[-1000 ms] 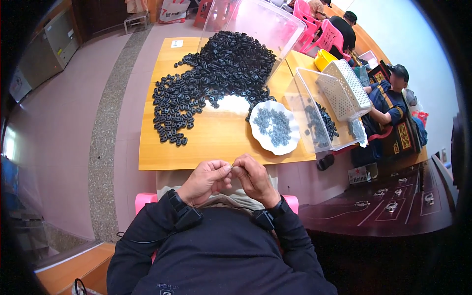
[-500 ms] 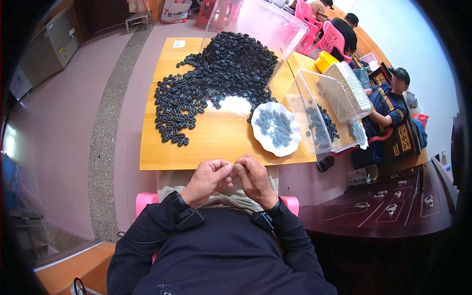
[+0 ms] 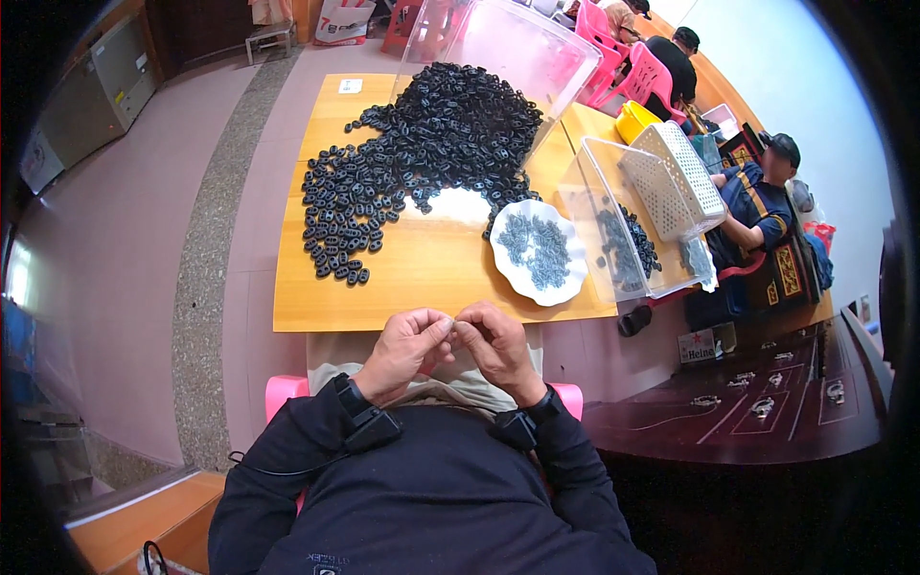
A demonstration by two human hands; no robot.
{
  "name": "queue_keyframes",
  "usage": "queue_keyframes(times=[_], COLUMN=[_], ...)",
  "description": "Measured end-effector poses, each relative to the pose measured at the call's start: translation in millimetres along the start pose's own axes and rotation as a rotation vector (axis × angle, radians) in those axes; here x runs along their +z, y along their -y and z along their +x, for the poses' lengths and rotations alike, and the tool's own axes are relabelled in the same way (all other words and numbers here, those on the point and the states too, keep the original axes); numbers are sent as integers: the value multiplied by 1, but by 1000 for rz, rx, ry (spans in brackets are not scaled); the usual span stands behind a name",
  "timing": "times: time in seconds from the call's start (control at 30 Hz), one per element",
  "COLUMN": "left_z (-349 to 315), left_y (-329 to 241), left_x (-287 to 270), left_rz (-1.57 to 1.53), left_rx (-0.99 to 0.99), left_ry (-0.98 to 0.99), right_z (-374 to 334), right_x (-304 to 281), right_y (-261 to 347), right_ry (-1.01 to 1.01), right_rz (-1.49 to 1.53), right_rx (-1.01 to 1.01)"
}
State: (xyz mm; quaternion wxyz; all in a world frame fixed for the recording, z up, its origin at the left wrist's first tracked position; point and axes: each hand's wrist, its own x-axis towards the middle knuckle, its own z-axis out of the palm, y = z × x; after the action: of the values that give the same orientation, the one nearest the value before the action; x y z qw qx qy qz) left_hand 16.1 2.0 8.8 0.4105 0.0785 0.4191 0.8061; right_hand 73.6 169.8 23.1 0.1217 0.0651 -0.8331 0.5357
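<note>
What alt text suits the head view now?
A person's left hand and right hand pinch close together, anything between them too small to identify. Ahead, a wooden table holds a heap of black two-holed pieces and a white scalloped plate of small grey pieces.

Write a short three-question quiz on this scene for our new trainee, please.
1. True or false: the yellow bowl stands farther from the right hand than the white plate does.
2. Choose: the small pieces on the plate are A) red, B) grey, C) yellow.
3. Where is the left hand relative to the right hand and the wooden table?
Key: 1. True. 2. B. 3. Close beside the right hand, just short of the table's near edge.
</note>
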Motion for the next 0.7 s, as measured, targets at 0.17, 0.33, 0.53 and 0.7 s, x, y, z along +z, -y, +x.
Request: queue_keyframes(times=[0.17, 0.33, 0.53, 0.7], left_z=[1, 2, 3, 5], left_y=[3, 5, 7, 10], left_x=[-2, -4, -7, -10], left_rz=[-6, 15, 63, 50], left_rx=[13, 9, 2, -54], left_ry=[2, -3, -35, -70], right_z=[-1, 3, 6, 5], right_x=[-1, -3, -1, -1], right_y=[-1, 1, 11, 14], right_ry=[27, 16, -33, -19], right_rz=[52, -208, -433, -527], right_rx=[97, -111, -274, -297])
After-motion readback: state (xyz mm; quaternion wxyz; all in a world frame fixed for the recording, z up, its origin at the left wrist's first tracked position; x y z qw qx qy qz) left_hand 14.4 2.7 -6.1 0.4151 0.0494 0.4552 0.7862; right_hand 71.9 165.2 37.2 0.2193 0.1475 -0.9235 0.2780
